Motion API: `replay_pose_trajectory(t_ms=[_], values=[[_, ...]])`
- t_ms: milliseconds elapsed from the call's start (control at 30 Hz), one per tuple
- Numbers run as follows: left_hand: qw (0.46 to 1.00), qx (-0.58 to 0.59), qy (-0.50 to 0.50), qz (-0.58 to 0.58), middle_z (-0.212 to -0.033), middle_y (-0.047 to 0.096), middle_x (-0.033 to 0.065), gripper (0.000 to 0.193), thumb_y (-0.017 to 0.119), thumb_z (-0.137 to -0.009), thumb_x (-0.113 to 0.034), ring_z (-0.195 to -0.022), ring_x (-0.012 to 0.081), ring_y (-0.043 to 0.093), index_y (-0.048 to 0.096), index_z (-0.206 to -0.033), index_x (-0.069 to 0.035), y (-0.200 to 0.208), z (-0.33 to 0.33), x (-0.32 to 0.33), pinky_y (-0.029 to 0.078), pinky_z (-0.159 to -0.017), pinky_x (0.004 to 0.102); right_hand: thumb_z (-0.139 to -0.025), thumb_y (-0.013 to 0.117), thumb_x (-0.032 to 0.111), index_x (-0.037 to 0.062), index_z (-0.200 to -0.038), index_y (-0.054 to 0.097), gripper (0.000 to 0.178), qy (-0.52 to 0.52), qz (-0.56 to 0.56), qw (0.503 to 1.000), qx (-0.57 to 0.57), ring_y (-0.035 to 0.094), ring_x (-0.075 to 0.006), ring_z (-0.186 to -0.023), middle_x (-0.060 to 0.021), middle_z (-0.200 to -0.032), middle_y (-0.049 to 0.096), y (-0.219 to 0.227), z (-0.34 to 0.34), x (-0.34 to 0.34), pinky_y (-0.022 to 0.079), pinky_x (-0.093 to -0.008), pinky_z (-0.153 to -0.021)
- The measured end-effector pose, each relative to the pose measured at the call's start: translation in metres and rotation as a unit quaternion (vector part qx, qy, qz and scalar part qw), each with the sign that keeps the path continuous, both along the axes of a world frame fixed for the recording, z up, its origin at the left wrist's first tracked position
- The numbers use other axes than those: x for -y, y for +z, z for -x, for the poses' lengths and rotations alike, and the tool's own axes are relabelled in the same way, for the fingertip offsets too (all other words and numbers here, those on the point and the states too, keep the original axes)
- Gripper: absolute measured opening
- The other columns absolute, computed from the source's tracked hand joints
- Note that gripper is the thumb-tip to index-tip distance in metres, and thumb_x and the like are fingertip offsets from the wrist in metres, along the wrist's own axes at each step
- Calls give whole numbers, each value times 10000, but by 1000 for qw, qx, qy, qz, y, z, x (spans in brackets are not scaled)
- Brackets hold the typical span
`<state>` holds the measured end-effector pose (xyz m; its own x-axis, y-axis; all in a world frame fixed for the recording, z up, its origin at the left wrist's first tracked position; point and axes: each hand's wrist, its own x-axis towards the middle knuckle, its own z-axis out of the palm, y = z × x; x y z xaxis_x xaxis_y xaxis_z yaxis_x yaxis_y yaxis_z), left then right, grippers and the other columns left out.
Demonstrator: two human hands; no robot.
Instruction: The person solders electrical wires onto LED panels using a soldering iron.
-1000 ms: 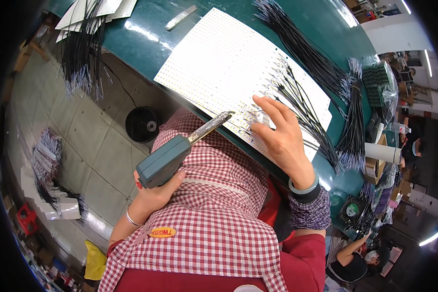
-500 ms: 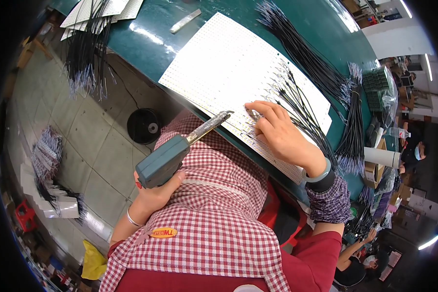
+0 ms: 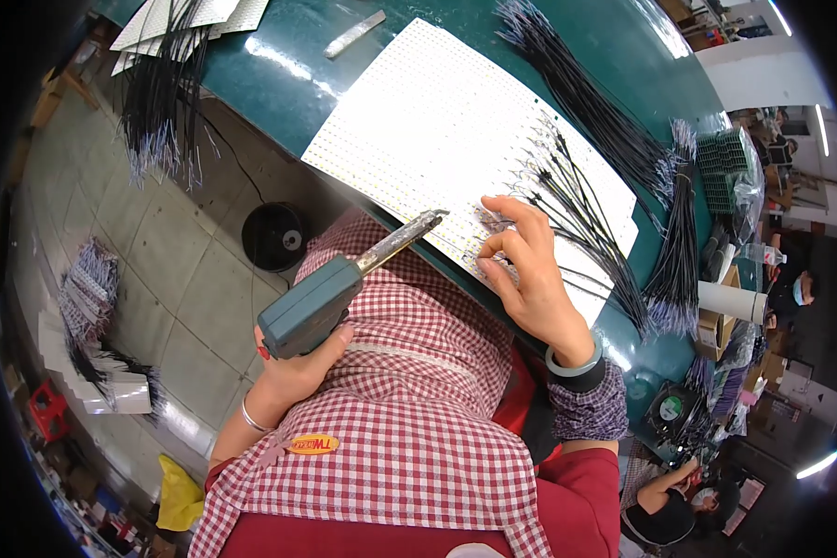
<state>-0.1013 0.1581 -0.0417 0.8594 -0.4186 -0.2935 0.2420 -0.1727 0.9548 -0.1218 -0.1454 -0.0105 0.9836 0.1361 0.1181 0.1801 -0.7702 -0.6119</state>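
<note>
My left hand (image 3: pixel 299 370) is closed round the dark green handle of a gun-shaped soldering iron (image 3: pixel 312 302). The iron's metal barrel slants up to the near edge of a white circuit-board panel (image 3: pixel 409 121) covered in rows of small yellowish marks. Over that panel is my right hand (image 3: pixel 535 279), thumb and index finger brought close together beside thin wire ends. What lies between those two fingertips is too small to make out; the other fingers are raised and curved. Black wires (image 3: pixel 591 228) with stripped ends fan across the panel just right of this hand.
More bundles of black wire (image 3: pixel 567 93) lie on the green table (image 3: pixel 623 46), one tied bundle (image 3: pixel 676 232) at the right. Further panels (image 3: pixel 237 17) with wires hang over the far-left edge. A black bin (image 3: pixel 274 237) stands on the floor. A co-worker (image 3: pixel 665 511) sits at lower right.
My right hand has turned and drawn slightly nearer to me, uncovering more of the black wires, and its elbow has come in. My left hand and the soldering iron are nearly unmoved.
</note>
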Motion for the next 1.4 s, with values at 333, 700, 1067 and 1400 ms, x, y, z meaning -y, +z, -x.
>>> replay_pose_trajectory(t_ms=[333,700,1067,1400], values=[[996,85,19,29,-831,711,80,196,732,-761,-37,-712,115,661,690,-943,23,0,1,12,526,-640,246,-713,686,-23,34,-836,563,183,-81,-8,994,70,466,-349,-1199,-148,-1261,527,-18,3,-15,308,-498,-1036],[994,106,-4,32,-773,701,78,174,731,-747,-43,-649,115,646,688,-905,16,-3,-1,12,511,-591,240,-703,676,-47,30,-814,578,166,-103,-53,991,67,489,-358,-1183,-152,-1253,539,-14,7,-14,318,-505,-1037],[986,156,-59,21,-773,683,93,187,720,-721,-14,-632,140,649,674,-897,30,-5,-5,12,496,-572,237,-675,653,-87,-5,-750,559,146,-136,54,985,95,502,-373,-1130,-176,-1233,543,-13,1,-33,397,-456,-959],[980,185,-72,33,-747,632,90,205,706,-703,26,-597,142,609,658,-901,43,-8,-8,13,456,-525,250,-663,632,-100,-24,-736,538,141,-136,104,982,80,487,-387,-1124,-209,-1228,522,-6,-4,-40,407,-459,-937]])
